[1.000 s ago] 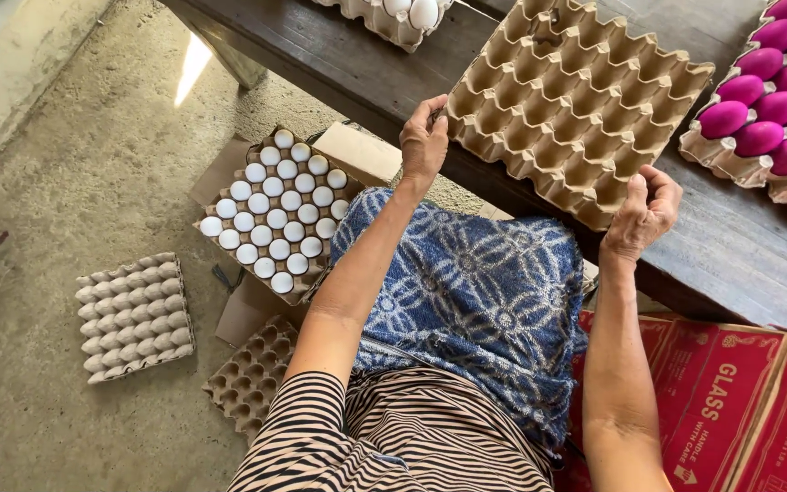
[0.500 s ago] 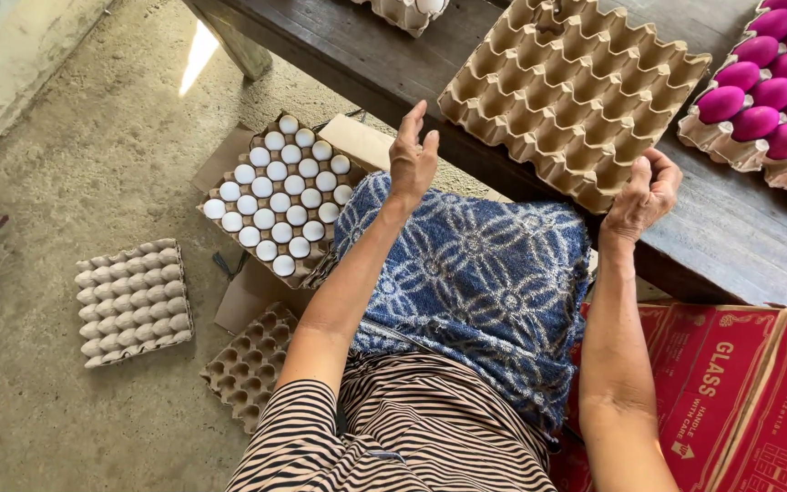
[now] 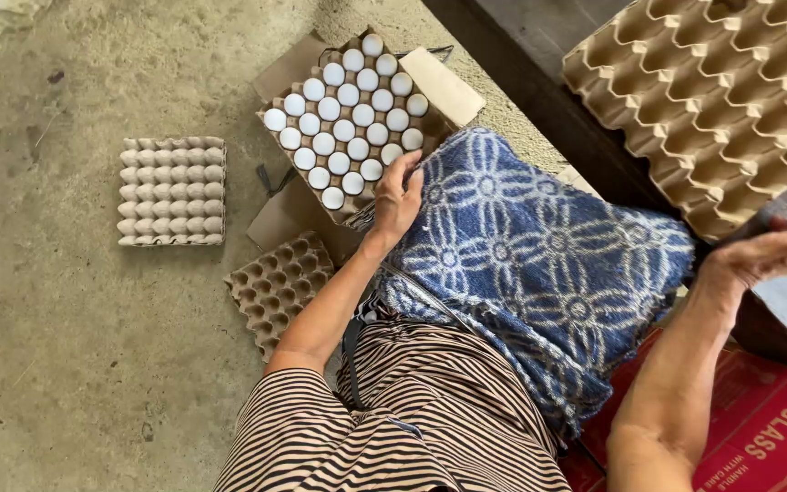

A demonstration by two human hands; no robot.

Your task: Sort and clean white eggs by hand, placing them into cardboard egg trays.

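Cardboard tray of white eggs (image 3: 348, 123): set in an open carton on the concrete floor (image 3: 66, 346), just beside the knee.
Left hand (image 3: 399, 196): lowered to the tray's near edge, fingers loosely curled, nothing gripped.
Right hand (image 3: 776, 251): half-curled at the edge of the empty brown tray (image 3: 712, 100) on the table; grip cannot be told.
Lap: covered by blue patterned cloth (image 3: 539, 264).
Floor: grey tray (image 3: 172, 189) and empty tray (image 3: 277, 287) lying near.

The left arm is being extended down and far-left from a striped sleeve, elbow slightly bent. The left hand (image 3: 400, 196) is being held with fingers loosely curled, palm facing down. The right forearm is being raised far-right; the right hand (image 3: 776, 251) is being held with fingers bent.
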